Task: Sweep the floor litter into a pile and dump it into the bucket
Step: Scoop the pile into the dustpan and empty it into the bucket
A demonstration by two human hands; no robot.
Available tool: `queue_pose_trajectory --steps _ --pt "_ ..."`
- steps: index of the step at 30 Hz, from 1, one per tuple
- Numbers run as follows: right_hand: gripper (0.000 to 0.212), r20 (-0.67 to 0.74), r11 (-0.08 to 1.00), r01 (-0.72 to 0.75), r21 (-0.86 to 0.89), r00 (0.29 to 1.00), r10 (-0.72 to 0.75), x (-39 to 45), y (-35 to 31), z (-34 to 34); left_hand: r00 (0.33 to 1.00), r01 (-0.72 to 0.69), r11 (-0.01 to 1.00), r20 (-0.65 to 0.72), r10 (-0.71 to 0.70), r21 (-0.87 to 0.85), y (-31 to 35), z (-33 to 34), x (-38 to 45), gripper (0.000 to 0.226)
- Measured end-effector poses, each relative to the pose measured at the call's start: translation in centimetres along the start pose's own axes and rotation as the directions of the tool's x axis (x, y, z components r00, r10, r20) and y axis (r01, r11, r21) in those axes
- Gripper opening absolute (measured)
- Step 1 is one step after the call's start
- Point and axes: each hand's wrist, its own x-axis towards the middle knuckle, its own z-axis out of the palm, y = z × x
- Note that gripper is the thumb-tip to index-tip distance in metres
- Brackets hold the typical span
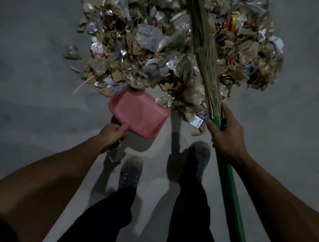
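A big pile of litter (157,48), cardboard scraps, foil and plastic wrappers, covers the floor ahead of me. My left hand (112,135) grips the handle of a pink dustpan (139,113), whose front lip touches the near edge of the pile. The pan looks empty. My right hand (227,136) grips a broom (204,50) where its green handle (230,192) meets the straw bristles. The bristles reach up across the pile. No bucket is in view.
Bare grey concrete floor (33,80) lies left and right of the pile. My two feet in grey shoes (130,172) stand just behind the dustpan. A few loose scraps (72,53) lie at the pile's left edge.
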Motion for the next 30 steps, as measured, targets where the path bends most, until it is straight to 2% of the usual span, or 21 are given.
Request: queue_pose_trajectory --steps 4,9,16,19,23,26,28,30 --pt "0.064 -0.026 1.0 -0.01 0.003 1.0 0.01 4.8 1.0 -3.9 1.0 0.009 1.0 0.013 -0.009 0.021 4.4 2.8 0.2 0.021" --pt "0.064 -0.037 0.998 0.008 -0.057 0.999 -0.01 12.3 2.5 -9.4 0.999 -0.023 0.999 -0.036 0.024 0.044 8.9 6.9 0.8 0.023" --pt "0.05 0.0 0.988 -0.025 -0.155 1.0 0.026 21.6 4.8 -14.1 0.994 -0.101 0.99 0.038 0.098 0.099 13.6 9.7 3.8 0.012" --pt "0.032 0.053 0.978 -0.02 -0.209 0.998 0.032 24.3 5.6 -14.7 0.992 -0.113 0.986 0.061 0.106 0.126 15.0 9.6 5.6 0.02" --pt "0.037 0.179 0.944 0.067 -0.324 0.984 -0.009 26.2 5.9 -13.6 0.99 -0.13 0.976 0.084 0.117 0.175 17.3 10.1 7.4 0.03" --pt "0.029 0.229 0.929 0.121 -0.35 0.973 -0.04 26.4 5.9 -12.3 0.984 -0.17 0.959 0.095 0.152 0.226 19.1 11.0 8.2 0.037" --pt "0.028 0.256 0.917 0.162 -0.366 0.964 -0.068 26.1 6.0 -11.4 0.975 -0.221 0.938 0.083 0.206 0.268 20.3 11.7 8.6 0.032" --pt "0.039 0.294 0.903 0.215 -0.372 0.95 -0.105 25.1 6.0 -10.7 0.967 -0.255 0.914 0.067 0.246 0.315 21.4 12.3 8.8 0.018"
